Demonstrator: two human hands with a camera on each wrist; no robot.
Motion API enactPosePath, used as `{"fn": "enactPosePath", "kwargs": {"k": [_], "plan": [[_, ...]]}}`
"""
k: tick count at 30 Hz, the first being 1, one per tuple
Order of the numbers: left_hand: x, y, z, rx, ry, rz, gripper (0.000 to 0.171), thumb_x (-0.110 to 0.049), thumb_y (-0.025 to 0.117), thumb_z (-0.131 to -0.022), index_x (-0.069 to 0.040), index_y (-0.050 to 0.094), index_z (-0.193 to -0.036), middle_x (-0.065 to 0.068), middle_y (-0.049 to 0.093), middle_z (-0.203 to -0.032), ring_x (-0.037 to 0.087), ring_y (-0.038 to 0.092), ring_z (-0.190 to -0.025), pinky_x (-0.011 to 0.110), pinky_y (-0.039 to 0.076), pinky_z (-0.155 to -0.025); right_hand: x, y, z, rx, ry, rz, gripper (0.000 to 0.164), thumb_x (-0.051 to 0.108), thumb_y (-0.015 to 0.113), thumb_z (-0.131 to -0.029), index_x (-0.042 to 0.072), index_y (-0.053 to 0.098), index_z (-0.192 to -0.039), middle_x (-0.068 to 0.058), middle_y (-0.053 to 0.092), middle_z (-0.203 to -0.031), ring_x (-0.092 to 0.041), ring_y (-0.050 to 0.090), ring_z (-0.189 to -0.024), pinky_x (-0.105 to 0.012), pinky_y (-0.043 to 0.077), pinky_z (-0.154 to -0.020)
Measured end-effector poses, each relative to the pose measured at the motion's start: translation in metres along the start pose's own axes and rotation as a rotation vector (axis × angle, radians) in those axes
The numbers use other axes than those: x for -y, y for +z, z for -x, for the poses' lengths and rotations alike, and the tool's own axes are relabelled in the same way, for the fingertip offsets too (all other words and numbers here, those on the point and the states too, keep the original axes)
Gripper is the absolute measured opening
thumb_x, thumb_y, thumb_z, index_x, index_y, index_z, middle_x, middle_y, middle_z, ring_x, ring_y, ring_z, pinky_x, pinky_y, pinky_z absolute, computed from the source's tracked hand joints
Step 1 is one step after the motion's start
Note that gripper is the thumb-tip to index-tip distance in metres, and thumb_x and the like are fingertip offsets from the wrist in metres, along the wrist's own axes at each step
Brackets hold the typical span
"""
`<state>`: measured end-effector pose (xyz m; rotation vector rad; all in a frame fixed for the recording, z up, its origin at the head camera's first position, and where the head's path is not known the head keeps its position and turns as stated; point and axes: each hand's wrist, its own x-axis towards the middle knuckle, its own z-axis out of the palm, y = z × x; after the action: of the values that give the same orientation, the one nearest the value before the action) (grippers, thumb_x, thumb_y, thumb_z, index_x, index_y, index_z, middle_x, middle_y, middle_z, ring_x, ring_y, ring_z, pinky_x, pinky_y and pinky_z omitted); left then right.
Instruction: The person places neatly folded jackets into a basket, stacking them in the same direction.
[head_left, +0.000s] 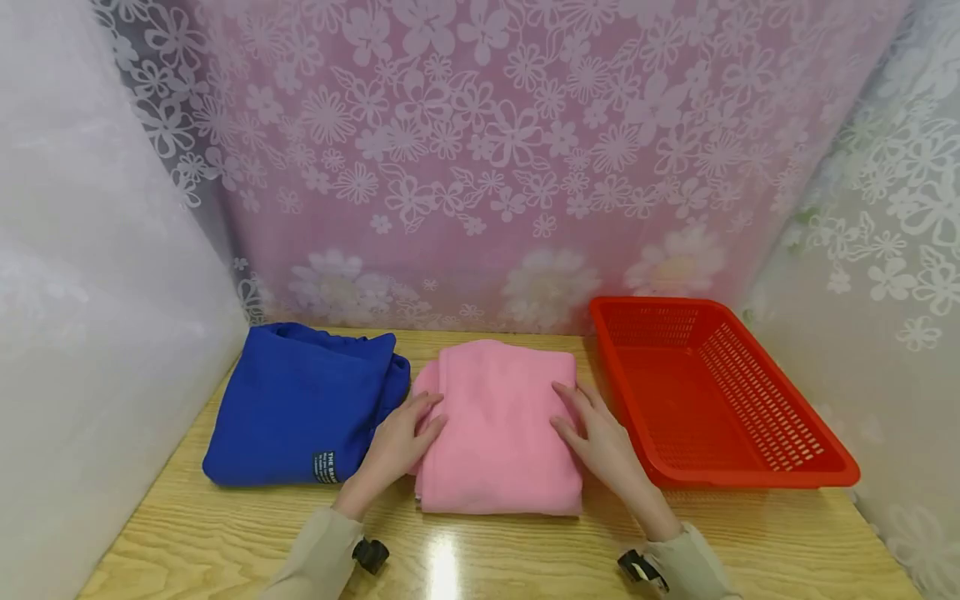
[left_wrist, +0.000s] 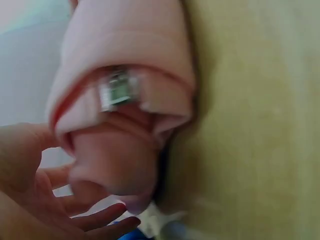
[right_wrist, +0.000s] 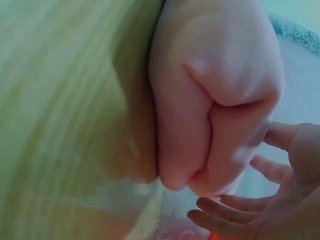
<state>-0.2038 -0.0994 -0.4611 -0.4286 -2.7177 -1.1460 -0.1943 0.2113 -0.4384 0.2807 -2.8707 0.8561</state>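
Note:
A folded pink garment [head_left: 502, 429] lies on the wooden table, thick and squarish, its layers stacked. My left hand [head_left: 397, 437] rests along its left edge, fingertips on the top near the fold. On the opposite side my right hand [head_left: 603, 437] touches the right edge with spread, relaxed fingers. The left wrist view shows the rolled layers of the pink garment [left_wrist: 130, 45] from the side, with a small label [left_wrist: 120, 90] tucked between them. Bulging folds of the same garment [right_wrist: 225, 55] appear in the right wrist view, the fingers beside them loosely extended.
A folded blue garment [head_left: 292, 408] with a dark printed tag [head_left: 325, 467] lies left of the pink one. To the right stands a red plastic basket [head_left: 645, 442] with perforated sides. Floral curtains [head_left: 480, 150] enclose the wooden table [head_left: 187, 542] at the back and sides.

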Motion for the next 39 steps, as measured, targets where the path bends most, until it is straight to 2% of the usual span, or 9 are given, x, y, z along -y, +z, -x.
{"fn": "enactPosePath", "kwargs": {"k": [5,7,12,14,23,28,31,35,39], "plan": [[0.004,0.005,0.006,0.041,-0.089,0.065,0.047,-0.037,0.06,-0.103,-0.015,0.059,-0.144,0.017,0.051,-0.149,0.04,0.049,-0.137,0.062,0.039,-0.109,-0.008,0.001,0.006,0.075,0.046,-0.094,0.065,0.042,0.061,-0.101,0.026,0.036,-0.159,-0.021,0.037,-0.159,-0.045,0.04,-0.142,-0.068,0.036,-0.108],[0.005,0.006,0.007,0.063,-0.132,0.088,0.049,-0.041,0.058,-0.103,-0.018,0.056,-0.146,0.02,0.044,-0.155,0.042,0.042,-0.142,0.067,0.033,-0.11,-0.011,0.002,0.008,0.102,0.06,-0.124,0.066,0.046,0.059,-0.102,0.03,0.032,-0.16,-0.021,0.044,-0.154,-0.044,0.049,-0.135,-0.064,0.04,-0.107],[0.005,0.007,0.009,0.082,-0.186,0.135,0.052,-0.044,0.057,-0.102,-0.02,0.054,-0.148,0.028,0.033,-0.159,0.047,0.031,-0.146,0.075,0.026,-0.109,-0.018,0.005,0.012,0.16,0.083,-0.255,0.067,0.048,0.055,-0.103,0.036,0.024,-0.162,-0.019,0.035,-0.16,-0.045,0.054,-0.13,-0.06,0.044,-0.105],[0.005,0.008,0.009,0.077,-0.191,0.151,0.052,-0.043,0.058,-0.102,-0.019,0.054,-0.148,0.028,0.034,-0.158,0.047,0.03,-0.147,0.075,0.026,-0.109,-0.02,0.007,0.013,0.176,0.081,-0.333,0.067,0.044,0.055,-0.104,0.035,0.023,-0.162,-0.016,0.023,-0.166,-0.044,0.047,-0.138,-0.06,0.04,-0.109],[0.0,0.006,0.01,0.065,-0.243,0.318,0.053,-0.035,0.062,-0.102,-0.013,0.053,-0.149,0.026,0.039,-0.156,0.046,0.031,-0.145,0.068,0.029,-0.113,-0.019,0.01,0.012,0.231,0.072,-0.545,0.069,0.031,0.055,-0.106,0.027,0.018,-0.164,-0.016,0.008,-0.169,-0.041,0.018,-0.152,-0.06,0.025,-0.118],[0.0,0.004,0.008,0.118,-0.322,0.468,0.056,-0.036,0.064,-0.101,-0.017,0.05,-0.151,0.02,0.039,-0.158,0.04,0.041,-0.14,0.061,0.036,-0.112,-0.018,0.008,0.013,0.259,0.098,-0.609,0.069,0.029,0.053,-0.107,0.027,0.016,-0.165,-0.017,0.004,-0.17,-0.041,0.01,-0.154,-0.062,0.019,-0.119],[0.001,0.005,0.008,0.146,-0.345,0.507,0.058,-0.038,0.065,-0.1,-0.021,0.048,-0.152,0.019,0.038,-0.159,0.038,0.044,-0.138,0.06,0.037,-0.11,-0.018,0.009,0.013,0.277,0.126,-0.66,0.069,0.029,0.053,-0.107,0.03,0.015,-0.165,-0.016,0.0,-0.17,-0.041,0.008,-0.154,-0.062,0.018,-0.119],[0.001,0.005,0.008,0.164,-0.344,0.534,0.061,-0.038,0.068,-0.098,-0.023,0.047,-0.153,0.017,0.036,-0.159,0.037,0.044,-0.136,0.058,0.038,-0.11,-0.019,0.01,0.014,0.305,0.164,-0.73,0.07,0.029,0.054,-0.107,0.033,0.014,-0.164,-0.016,0.0,-0.17,-0.043,0.02,-0.15,-0.063,0.025,-0.117],[0.002,0.005,0.007,0.184,-0.351,0.601,0.064,-0.039,0.07,-0.096,-0.027,0.044,-0.154,0.015,0.032,-0.161,0.035,0.048,-0.131,0.052,0.044,-0.104,-0.019,0.01,0.014,0.311,0.171,-0.775,0.069,0.026,0.054,-0.106,0.034,0.016,-0.164,-0.02,0.009,-0.167,-0.04,0.038,-0.138,-0.057,0.039,-0.112]]}}
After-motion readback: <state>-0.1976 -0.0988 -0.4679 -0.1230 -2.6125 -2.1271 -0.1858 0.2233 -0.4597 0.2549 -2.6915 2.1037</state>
